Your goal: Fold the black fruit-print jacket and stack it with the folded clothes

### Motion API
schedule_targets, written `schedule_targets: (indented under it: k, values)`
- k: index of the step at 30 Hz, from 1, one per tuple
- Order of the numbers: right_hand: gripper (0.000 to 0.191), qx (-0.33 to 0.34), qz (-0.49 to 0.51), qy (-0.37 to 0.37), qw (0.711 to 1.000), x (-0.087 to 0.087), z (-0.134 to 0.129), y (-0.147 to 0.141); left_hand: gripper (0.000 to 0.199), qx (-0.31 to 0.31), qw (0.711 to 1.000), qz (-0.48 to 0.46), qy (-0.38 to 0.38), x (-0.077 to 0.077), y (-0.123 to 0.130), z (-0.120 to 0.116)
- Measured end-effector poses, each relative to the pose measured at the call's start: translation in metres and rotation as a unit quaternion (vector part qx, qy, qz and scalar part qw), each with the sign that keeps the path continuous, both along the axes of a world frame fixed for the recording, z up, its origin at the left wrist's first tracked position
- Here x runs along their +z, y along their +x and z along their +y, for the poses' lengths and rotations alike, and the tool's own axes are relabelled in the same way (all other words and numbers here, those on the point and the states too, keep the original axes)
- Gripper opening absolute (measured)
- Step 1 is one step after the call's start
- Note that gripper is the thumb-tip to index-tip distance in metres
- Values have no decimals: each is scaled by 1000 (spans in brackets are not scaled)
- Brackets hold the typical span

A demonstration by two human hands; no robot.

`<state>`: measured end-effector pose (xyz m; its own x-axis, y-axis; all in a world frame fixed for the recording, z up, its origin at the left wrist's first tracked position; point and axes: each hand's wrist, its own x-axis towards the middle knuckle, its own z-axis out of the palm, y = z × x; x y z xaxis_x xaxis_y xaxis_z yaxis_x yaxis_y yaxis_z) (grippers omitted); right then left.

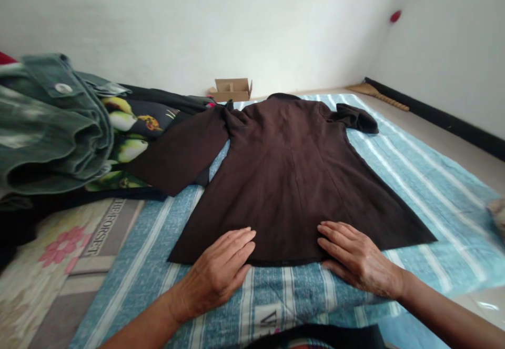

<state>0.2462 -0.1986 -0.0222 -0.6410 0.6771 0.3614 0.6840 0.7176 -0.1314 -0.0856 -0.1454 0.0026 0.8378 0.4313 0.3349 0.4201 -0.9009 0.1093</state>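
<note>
A dark brown long-sleeved jacket (292, 191) lies spread out with its seamed back upward, the collar at the far end and the hem nearest me. Its left sleeve stretches over the clothes at the left; the right one is bunched beside the shoulder. My left hand (221, 267) rests flat on the hem left of the middle, fingers extended, thumb near the edge. Right of the middle, my right hand (357, 259) also lies on the hem with its fingers stretched out. Neither hand grips anything.
Beneath the jacket is a blue and white striped bed sheet (134, 286). Grey-green jeans (74, 128) top a clothes heap at the left, over a fruit-patterned cloth (132, 149). A cardboard box (232, 90) stands by the back wall, a broom (379, 96) on the floor at the right.
</note>
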Motion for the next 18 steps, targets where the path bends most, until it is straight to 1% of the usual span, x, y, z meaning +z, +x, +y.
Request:
schedule_targets:
  k: [2, 6, 8, 11, 14, 18]
  values:
    - [30, 2, 1, 16, 1000, -1, -1, 0, 39, -11, 1000, 8, -10, 4, -2, -1]
    - [27, 17, -15, 25, 999, -1, -4, 2, 55, -21, 996, 78, -43, 14, -9, -4]
    - [31, 29, -27, 20, 999, 0, -5, 4, 64, -13, 993, 105, -44, 17, -13, -6]
    - [35, 34, -30, 21, 999, 0, -6, 7, 72, 24, 992, 120, -14, 14, -16, -7]
    - [35, 28, -21, 21, 999, -1, -6, 8, 65, 55, 992, 114, 30, 7, -18, -6]
    - [35, 17, -6, 16, 1000, -4, -6, 9, 46, 63, 992, 73, 79, -3, -22, -2]
